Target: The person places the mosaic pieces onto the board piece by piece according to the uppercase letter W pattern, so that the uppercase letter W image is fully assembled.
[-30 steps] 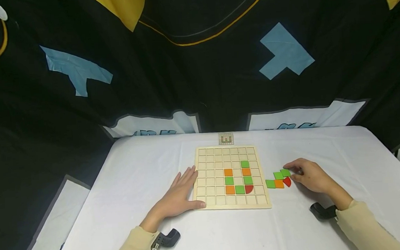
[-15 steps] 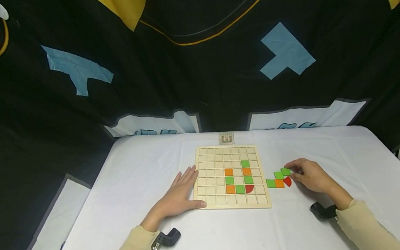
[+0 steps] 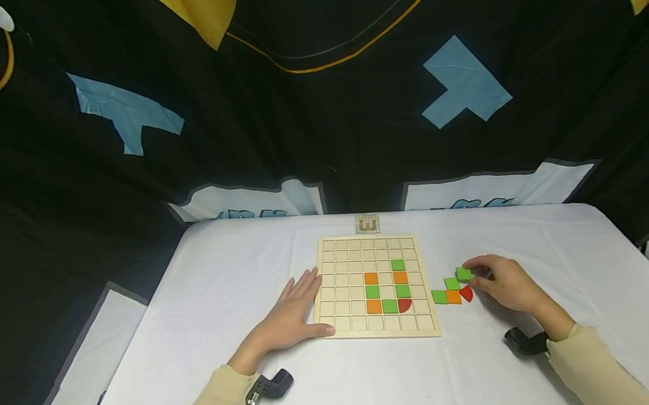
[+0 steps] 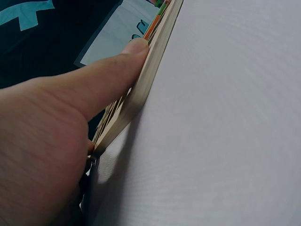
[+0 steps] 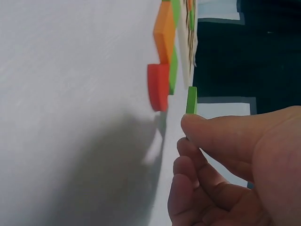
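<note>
My right hand pinches a green square tile between thumb and fingers, just above the cloth. Below it lie a red quarter-round tile, an orange square tile and two green square tiles. To their left is a wooden grid board with several green and orange squares and one red quarter-round set in its cells. Spread along the board's left edge, my left hand rests with straight fingers. In the left wrist view its thumb lies on the board's near edge.
A small card with a grid pattern lies behind the board. White cloth covers the table, and a dark patterned curtain hangs behind it. A black device sits at each wrist.
My right hand has lifted the green tile slightly off the cloth, after fingering it in the pile. The left hand and the board stay where they were.
</note>
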Motion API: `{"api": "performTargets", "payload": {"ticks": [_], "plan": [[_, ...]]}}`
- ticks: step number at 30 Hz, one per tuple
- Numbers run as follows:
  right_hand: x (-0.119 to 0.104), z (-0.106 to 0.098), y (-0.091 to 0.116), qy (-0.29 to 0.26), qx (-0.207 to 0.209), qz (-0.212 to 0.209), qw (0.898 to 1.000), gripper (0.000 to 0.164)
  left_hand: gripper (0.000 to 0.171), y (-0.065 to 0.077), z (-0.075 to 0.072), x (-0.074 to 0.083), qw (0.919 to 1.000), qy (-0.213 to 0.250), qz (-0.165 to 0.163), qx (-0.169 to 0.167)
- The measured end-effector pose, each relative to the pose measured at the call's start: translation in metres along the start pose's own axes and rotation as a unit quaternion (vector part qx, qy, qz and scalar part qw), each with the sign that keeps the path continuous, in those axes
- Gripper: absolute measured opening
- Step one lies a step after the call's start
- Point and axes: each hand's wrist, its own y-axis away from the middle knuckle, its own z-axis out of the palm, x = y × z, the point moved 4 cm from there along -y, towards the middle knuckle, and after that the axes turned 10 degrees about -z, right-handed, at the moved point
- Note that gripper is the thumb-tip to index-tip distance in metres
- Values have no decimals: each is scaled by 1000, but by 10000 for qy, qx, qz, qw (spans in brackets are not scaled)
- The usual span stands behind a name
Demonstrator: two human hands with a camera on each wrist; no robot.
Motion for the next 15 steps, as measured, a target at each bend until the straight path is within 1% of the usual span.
{"api": "performTargets", "payload": {"ticks": [8,15], "plan": [[-16,-5,-2,-98,160,-162,9997,31,107,-1,1,-1,10000,-24,-9,-8],[-31,-3,-4,-193,210,-348,9990,29,107,-1,1,-1,10000,-24,-4,5]]}}
